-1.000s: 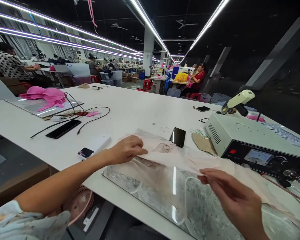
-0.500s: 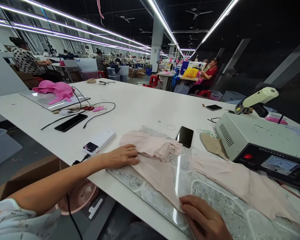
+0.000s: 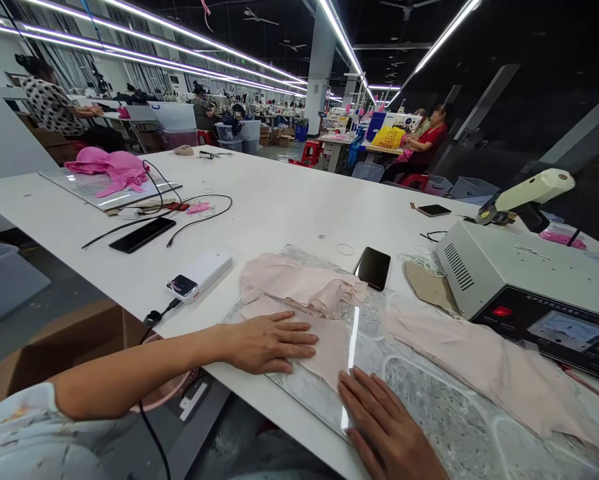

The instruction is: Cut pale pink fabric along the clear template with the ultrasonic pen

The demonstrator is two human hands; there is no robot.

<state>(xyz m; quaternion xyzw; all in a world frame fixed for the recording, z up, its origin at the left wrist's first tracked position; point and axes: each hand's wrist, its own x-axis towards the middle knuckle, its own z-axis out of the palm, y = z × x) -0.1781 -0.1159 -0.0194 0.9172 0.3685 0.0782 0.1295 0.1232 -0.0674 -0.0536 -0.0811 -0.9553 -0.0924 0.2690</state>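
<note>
A pale pink fabric piece (image 3: 329, 340) lies on the glossy, grey-patterned board (image 3: 424, 393) at the near side of the table. My left hand (image 3: 272, 341) rests flat on this piece with its fingers spread. At the piece's right corner, my right hand (image 3: 384, 417) lies with fingers stretched out, palm down. Just beyond them is a stack of pale pink fabric pieces (image 3: 299, 283), its right end ruffled. More pale pink fabric (image 3: 494, 360) stretches across the board on the right.
A grey machine (image 3: 519, 273) with a dial stands at the right. Near the board are a phone (image 3: 373, 269) and a white power bank (image 3: 204, 275) with a cable. Farther left lie a black phone (image 3: 143, 235) and a pink bra (image 3: 109, 167). Co-workers sit in the background.
Both hands were raised with fabric between them. The piece came down onto the board, and the fingers have since spread flat, the left hand moving right over it. The view has shifted.
</note>
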